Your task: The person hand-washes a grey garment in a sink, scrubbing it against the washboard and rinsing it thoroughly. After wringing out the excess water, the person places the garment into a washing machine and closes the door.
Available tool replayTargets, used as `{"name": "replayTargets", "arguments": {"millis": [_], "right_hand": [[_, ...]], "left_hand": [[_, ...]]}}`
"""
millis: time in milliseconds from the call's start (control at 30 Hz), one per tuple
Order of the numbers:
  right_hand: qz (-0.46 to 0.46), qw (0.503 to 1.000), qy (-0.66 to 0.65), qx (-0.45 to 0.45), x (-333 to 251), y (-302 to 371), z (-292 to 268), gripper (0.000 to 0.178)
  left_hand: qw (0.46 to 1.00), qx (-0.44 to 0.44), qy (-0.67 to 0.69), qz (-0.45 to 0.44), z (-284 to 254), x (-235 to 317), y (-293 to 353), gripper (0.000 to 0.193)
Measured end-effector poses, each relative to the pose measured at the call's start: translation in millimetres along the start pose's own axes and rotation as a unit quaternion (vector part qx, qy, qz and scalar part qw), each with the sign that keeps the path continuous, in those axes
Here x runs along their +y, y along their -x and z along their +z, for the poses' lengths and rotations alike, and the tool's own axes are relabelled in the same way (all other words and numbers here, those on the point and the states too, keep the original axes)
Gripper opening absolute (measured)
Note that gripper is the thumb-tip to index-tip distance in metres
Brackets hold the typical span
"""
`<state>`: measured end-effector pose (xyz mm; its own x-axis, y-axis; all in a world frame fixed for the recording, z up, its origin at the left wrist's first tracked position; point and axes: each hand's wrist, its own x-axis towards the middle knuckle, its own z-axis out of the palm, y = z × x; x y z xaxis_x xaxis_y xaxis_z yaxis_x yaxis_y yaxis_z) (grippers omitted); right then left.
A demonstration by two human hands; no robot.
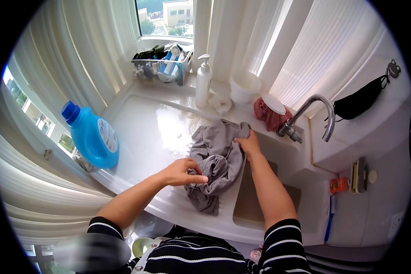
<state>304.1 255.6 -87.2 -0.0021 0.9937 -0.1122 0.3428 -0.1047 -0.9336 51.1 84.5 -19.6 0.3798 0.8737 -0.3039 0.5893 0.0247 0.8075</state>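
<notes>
Grey cloth [217, 142] lies left of the sink basin [250, 208], likely soft and limp, best gathered by its folds; right hand [250, 142] grasps its far edge, left hand [180, 172] grip unclear.

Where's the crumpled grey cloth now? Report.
In the head view, the crumpled grey cloth lies near the centre, on the glossy white counter at the left edge of the rectangular brown basin, the bare right hand at its far edge.
</notes>
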Motion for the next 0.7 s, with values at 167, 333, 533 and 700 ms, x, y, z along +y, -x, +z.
{"name": "replayTargets", "arguments": {"millis": [167, 333, 533, 700], "right_hand": [[-0.179, 0.975, 0.020, -0.130, -62, 53, 16, 0.036], [-0.064, 0.964, 0.143, -0.213, -97, 104, 8, 0.043], [-0.145, 0.972, 0.157, -0.094, -52, 73, -2, 0.086], [-0.206, 0.918, 0.274, -0.201, -58, 158, -9, 0.084]], "left_hand": [[0.955, 0.266, 0.130, 0.003, -39, -16, -85, 0.067], [0.975, 0.164, -0.075, -0.126, -25, -40, -145, 0.089], [0.955, 0.092, 0.259, 0.110, -14, -17, -114, 0.038], [0.960, 0.148, 0.126, 0.199, 0, 4, -20, 0.045]]}}
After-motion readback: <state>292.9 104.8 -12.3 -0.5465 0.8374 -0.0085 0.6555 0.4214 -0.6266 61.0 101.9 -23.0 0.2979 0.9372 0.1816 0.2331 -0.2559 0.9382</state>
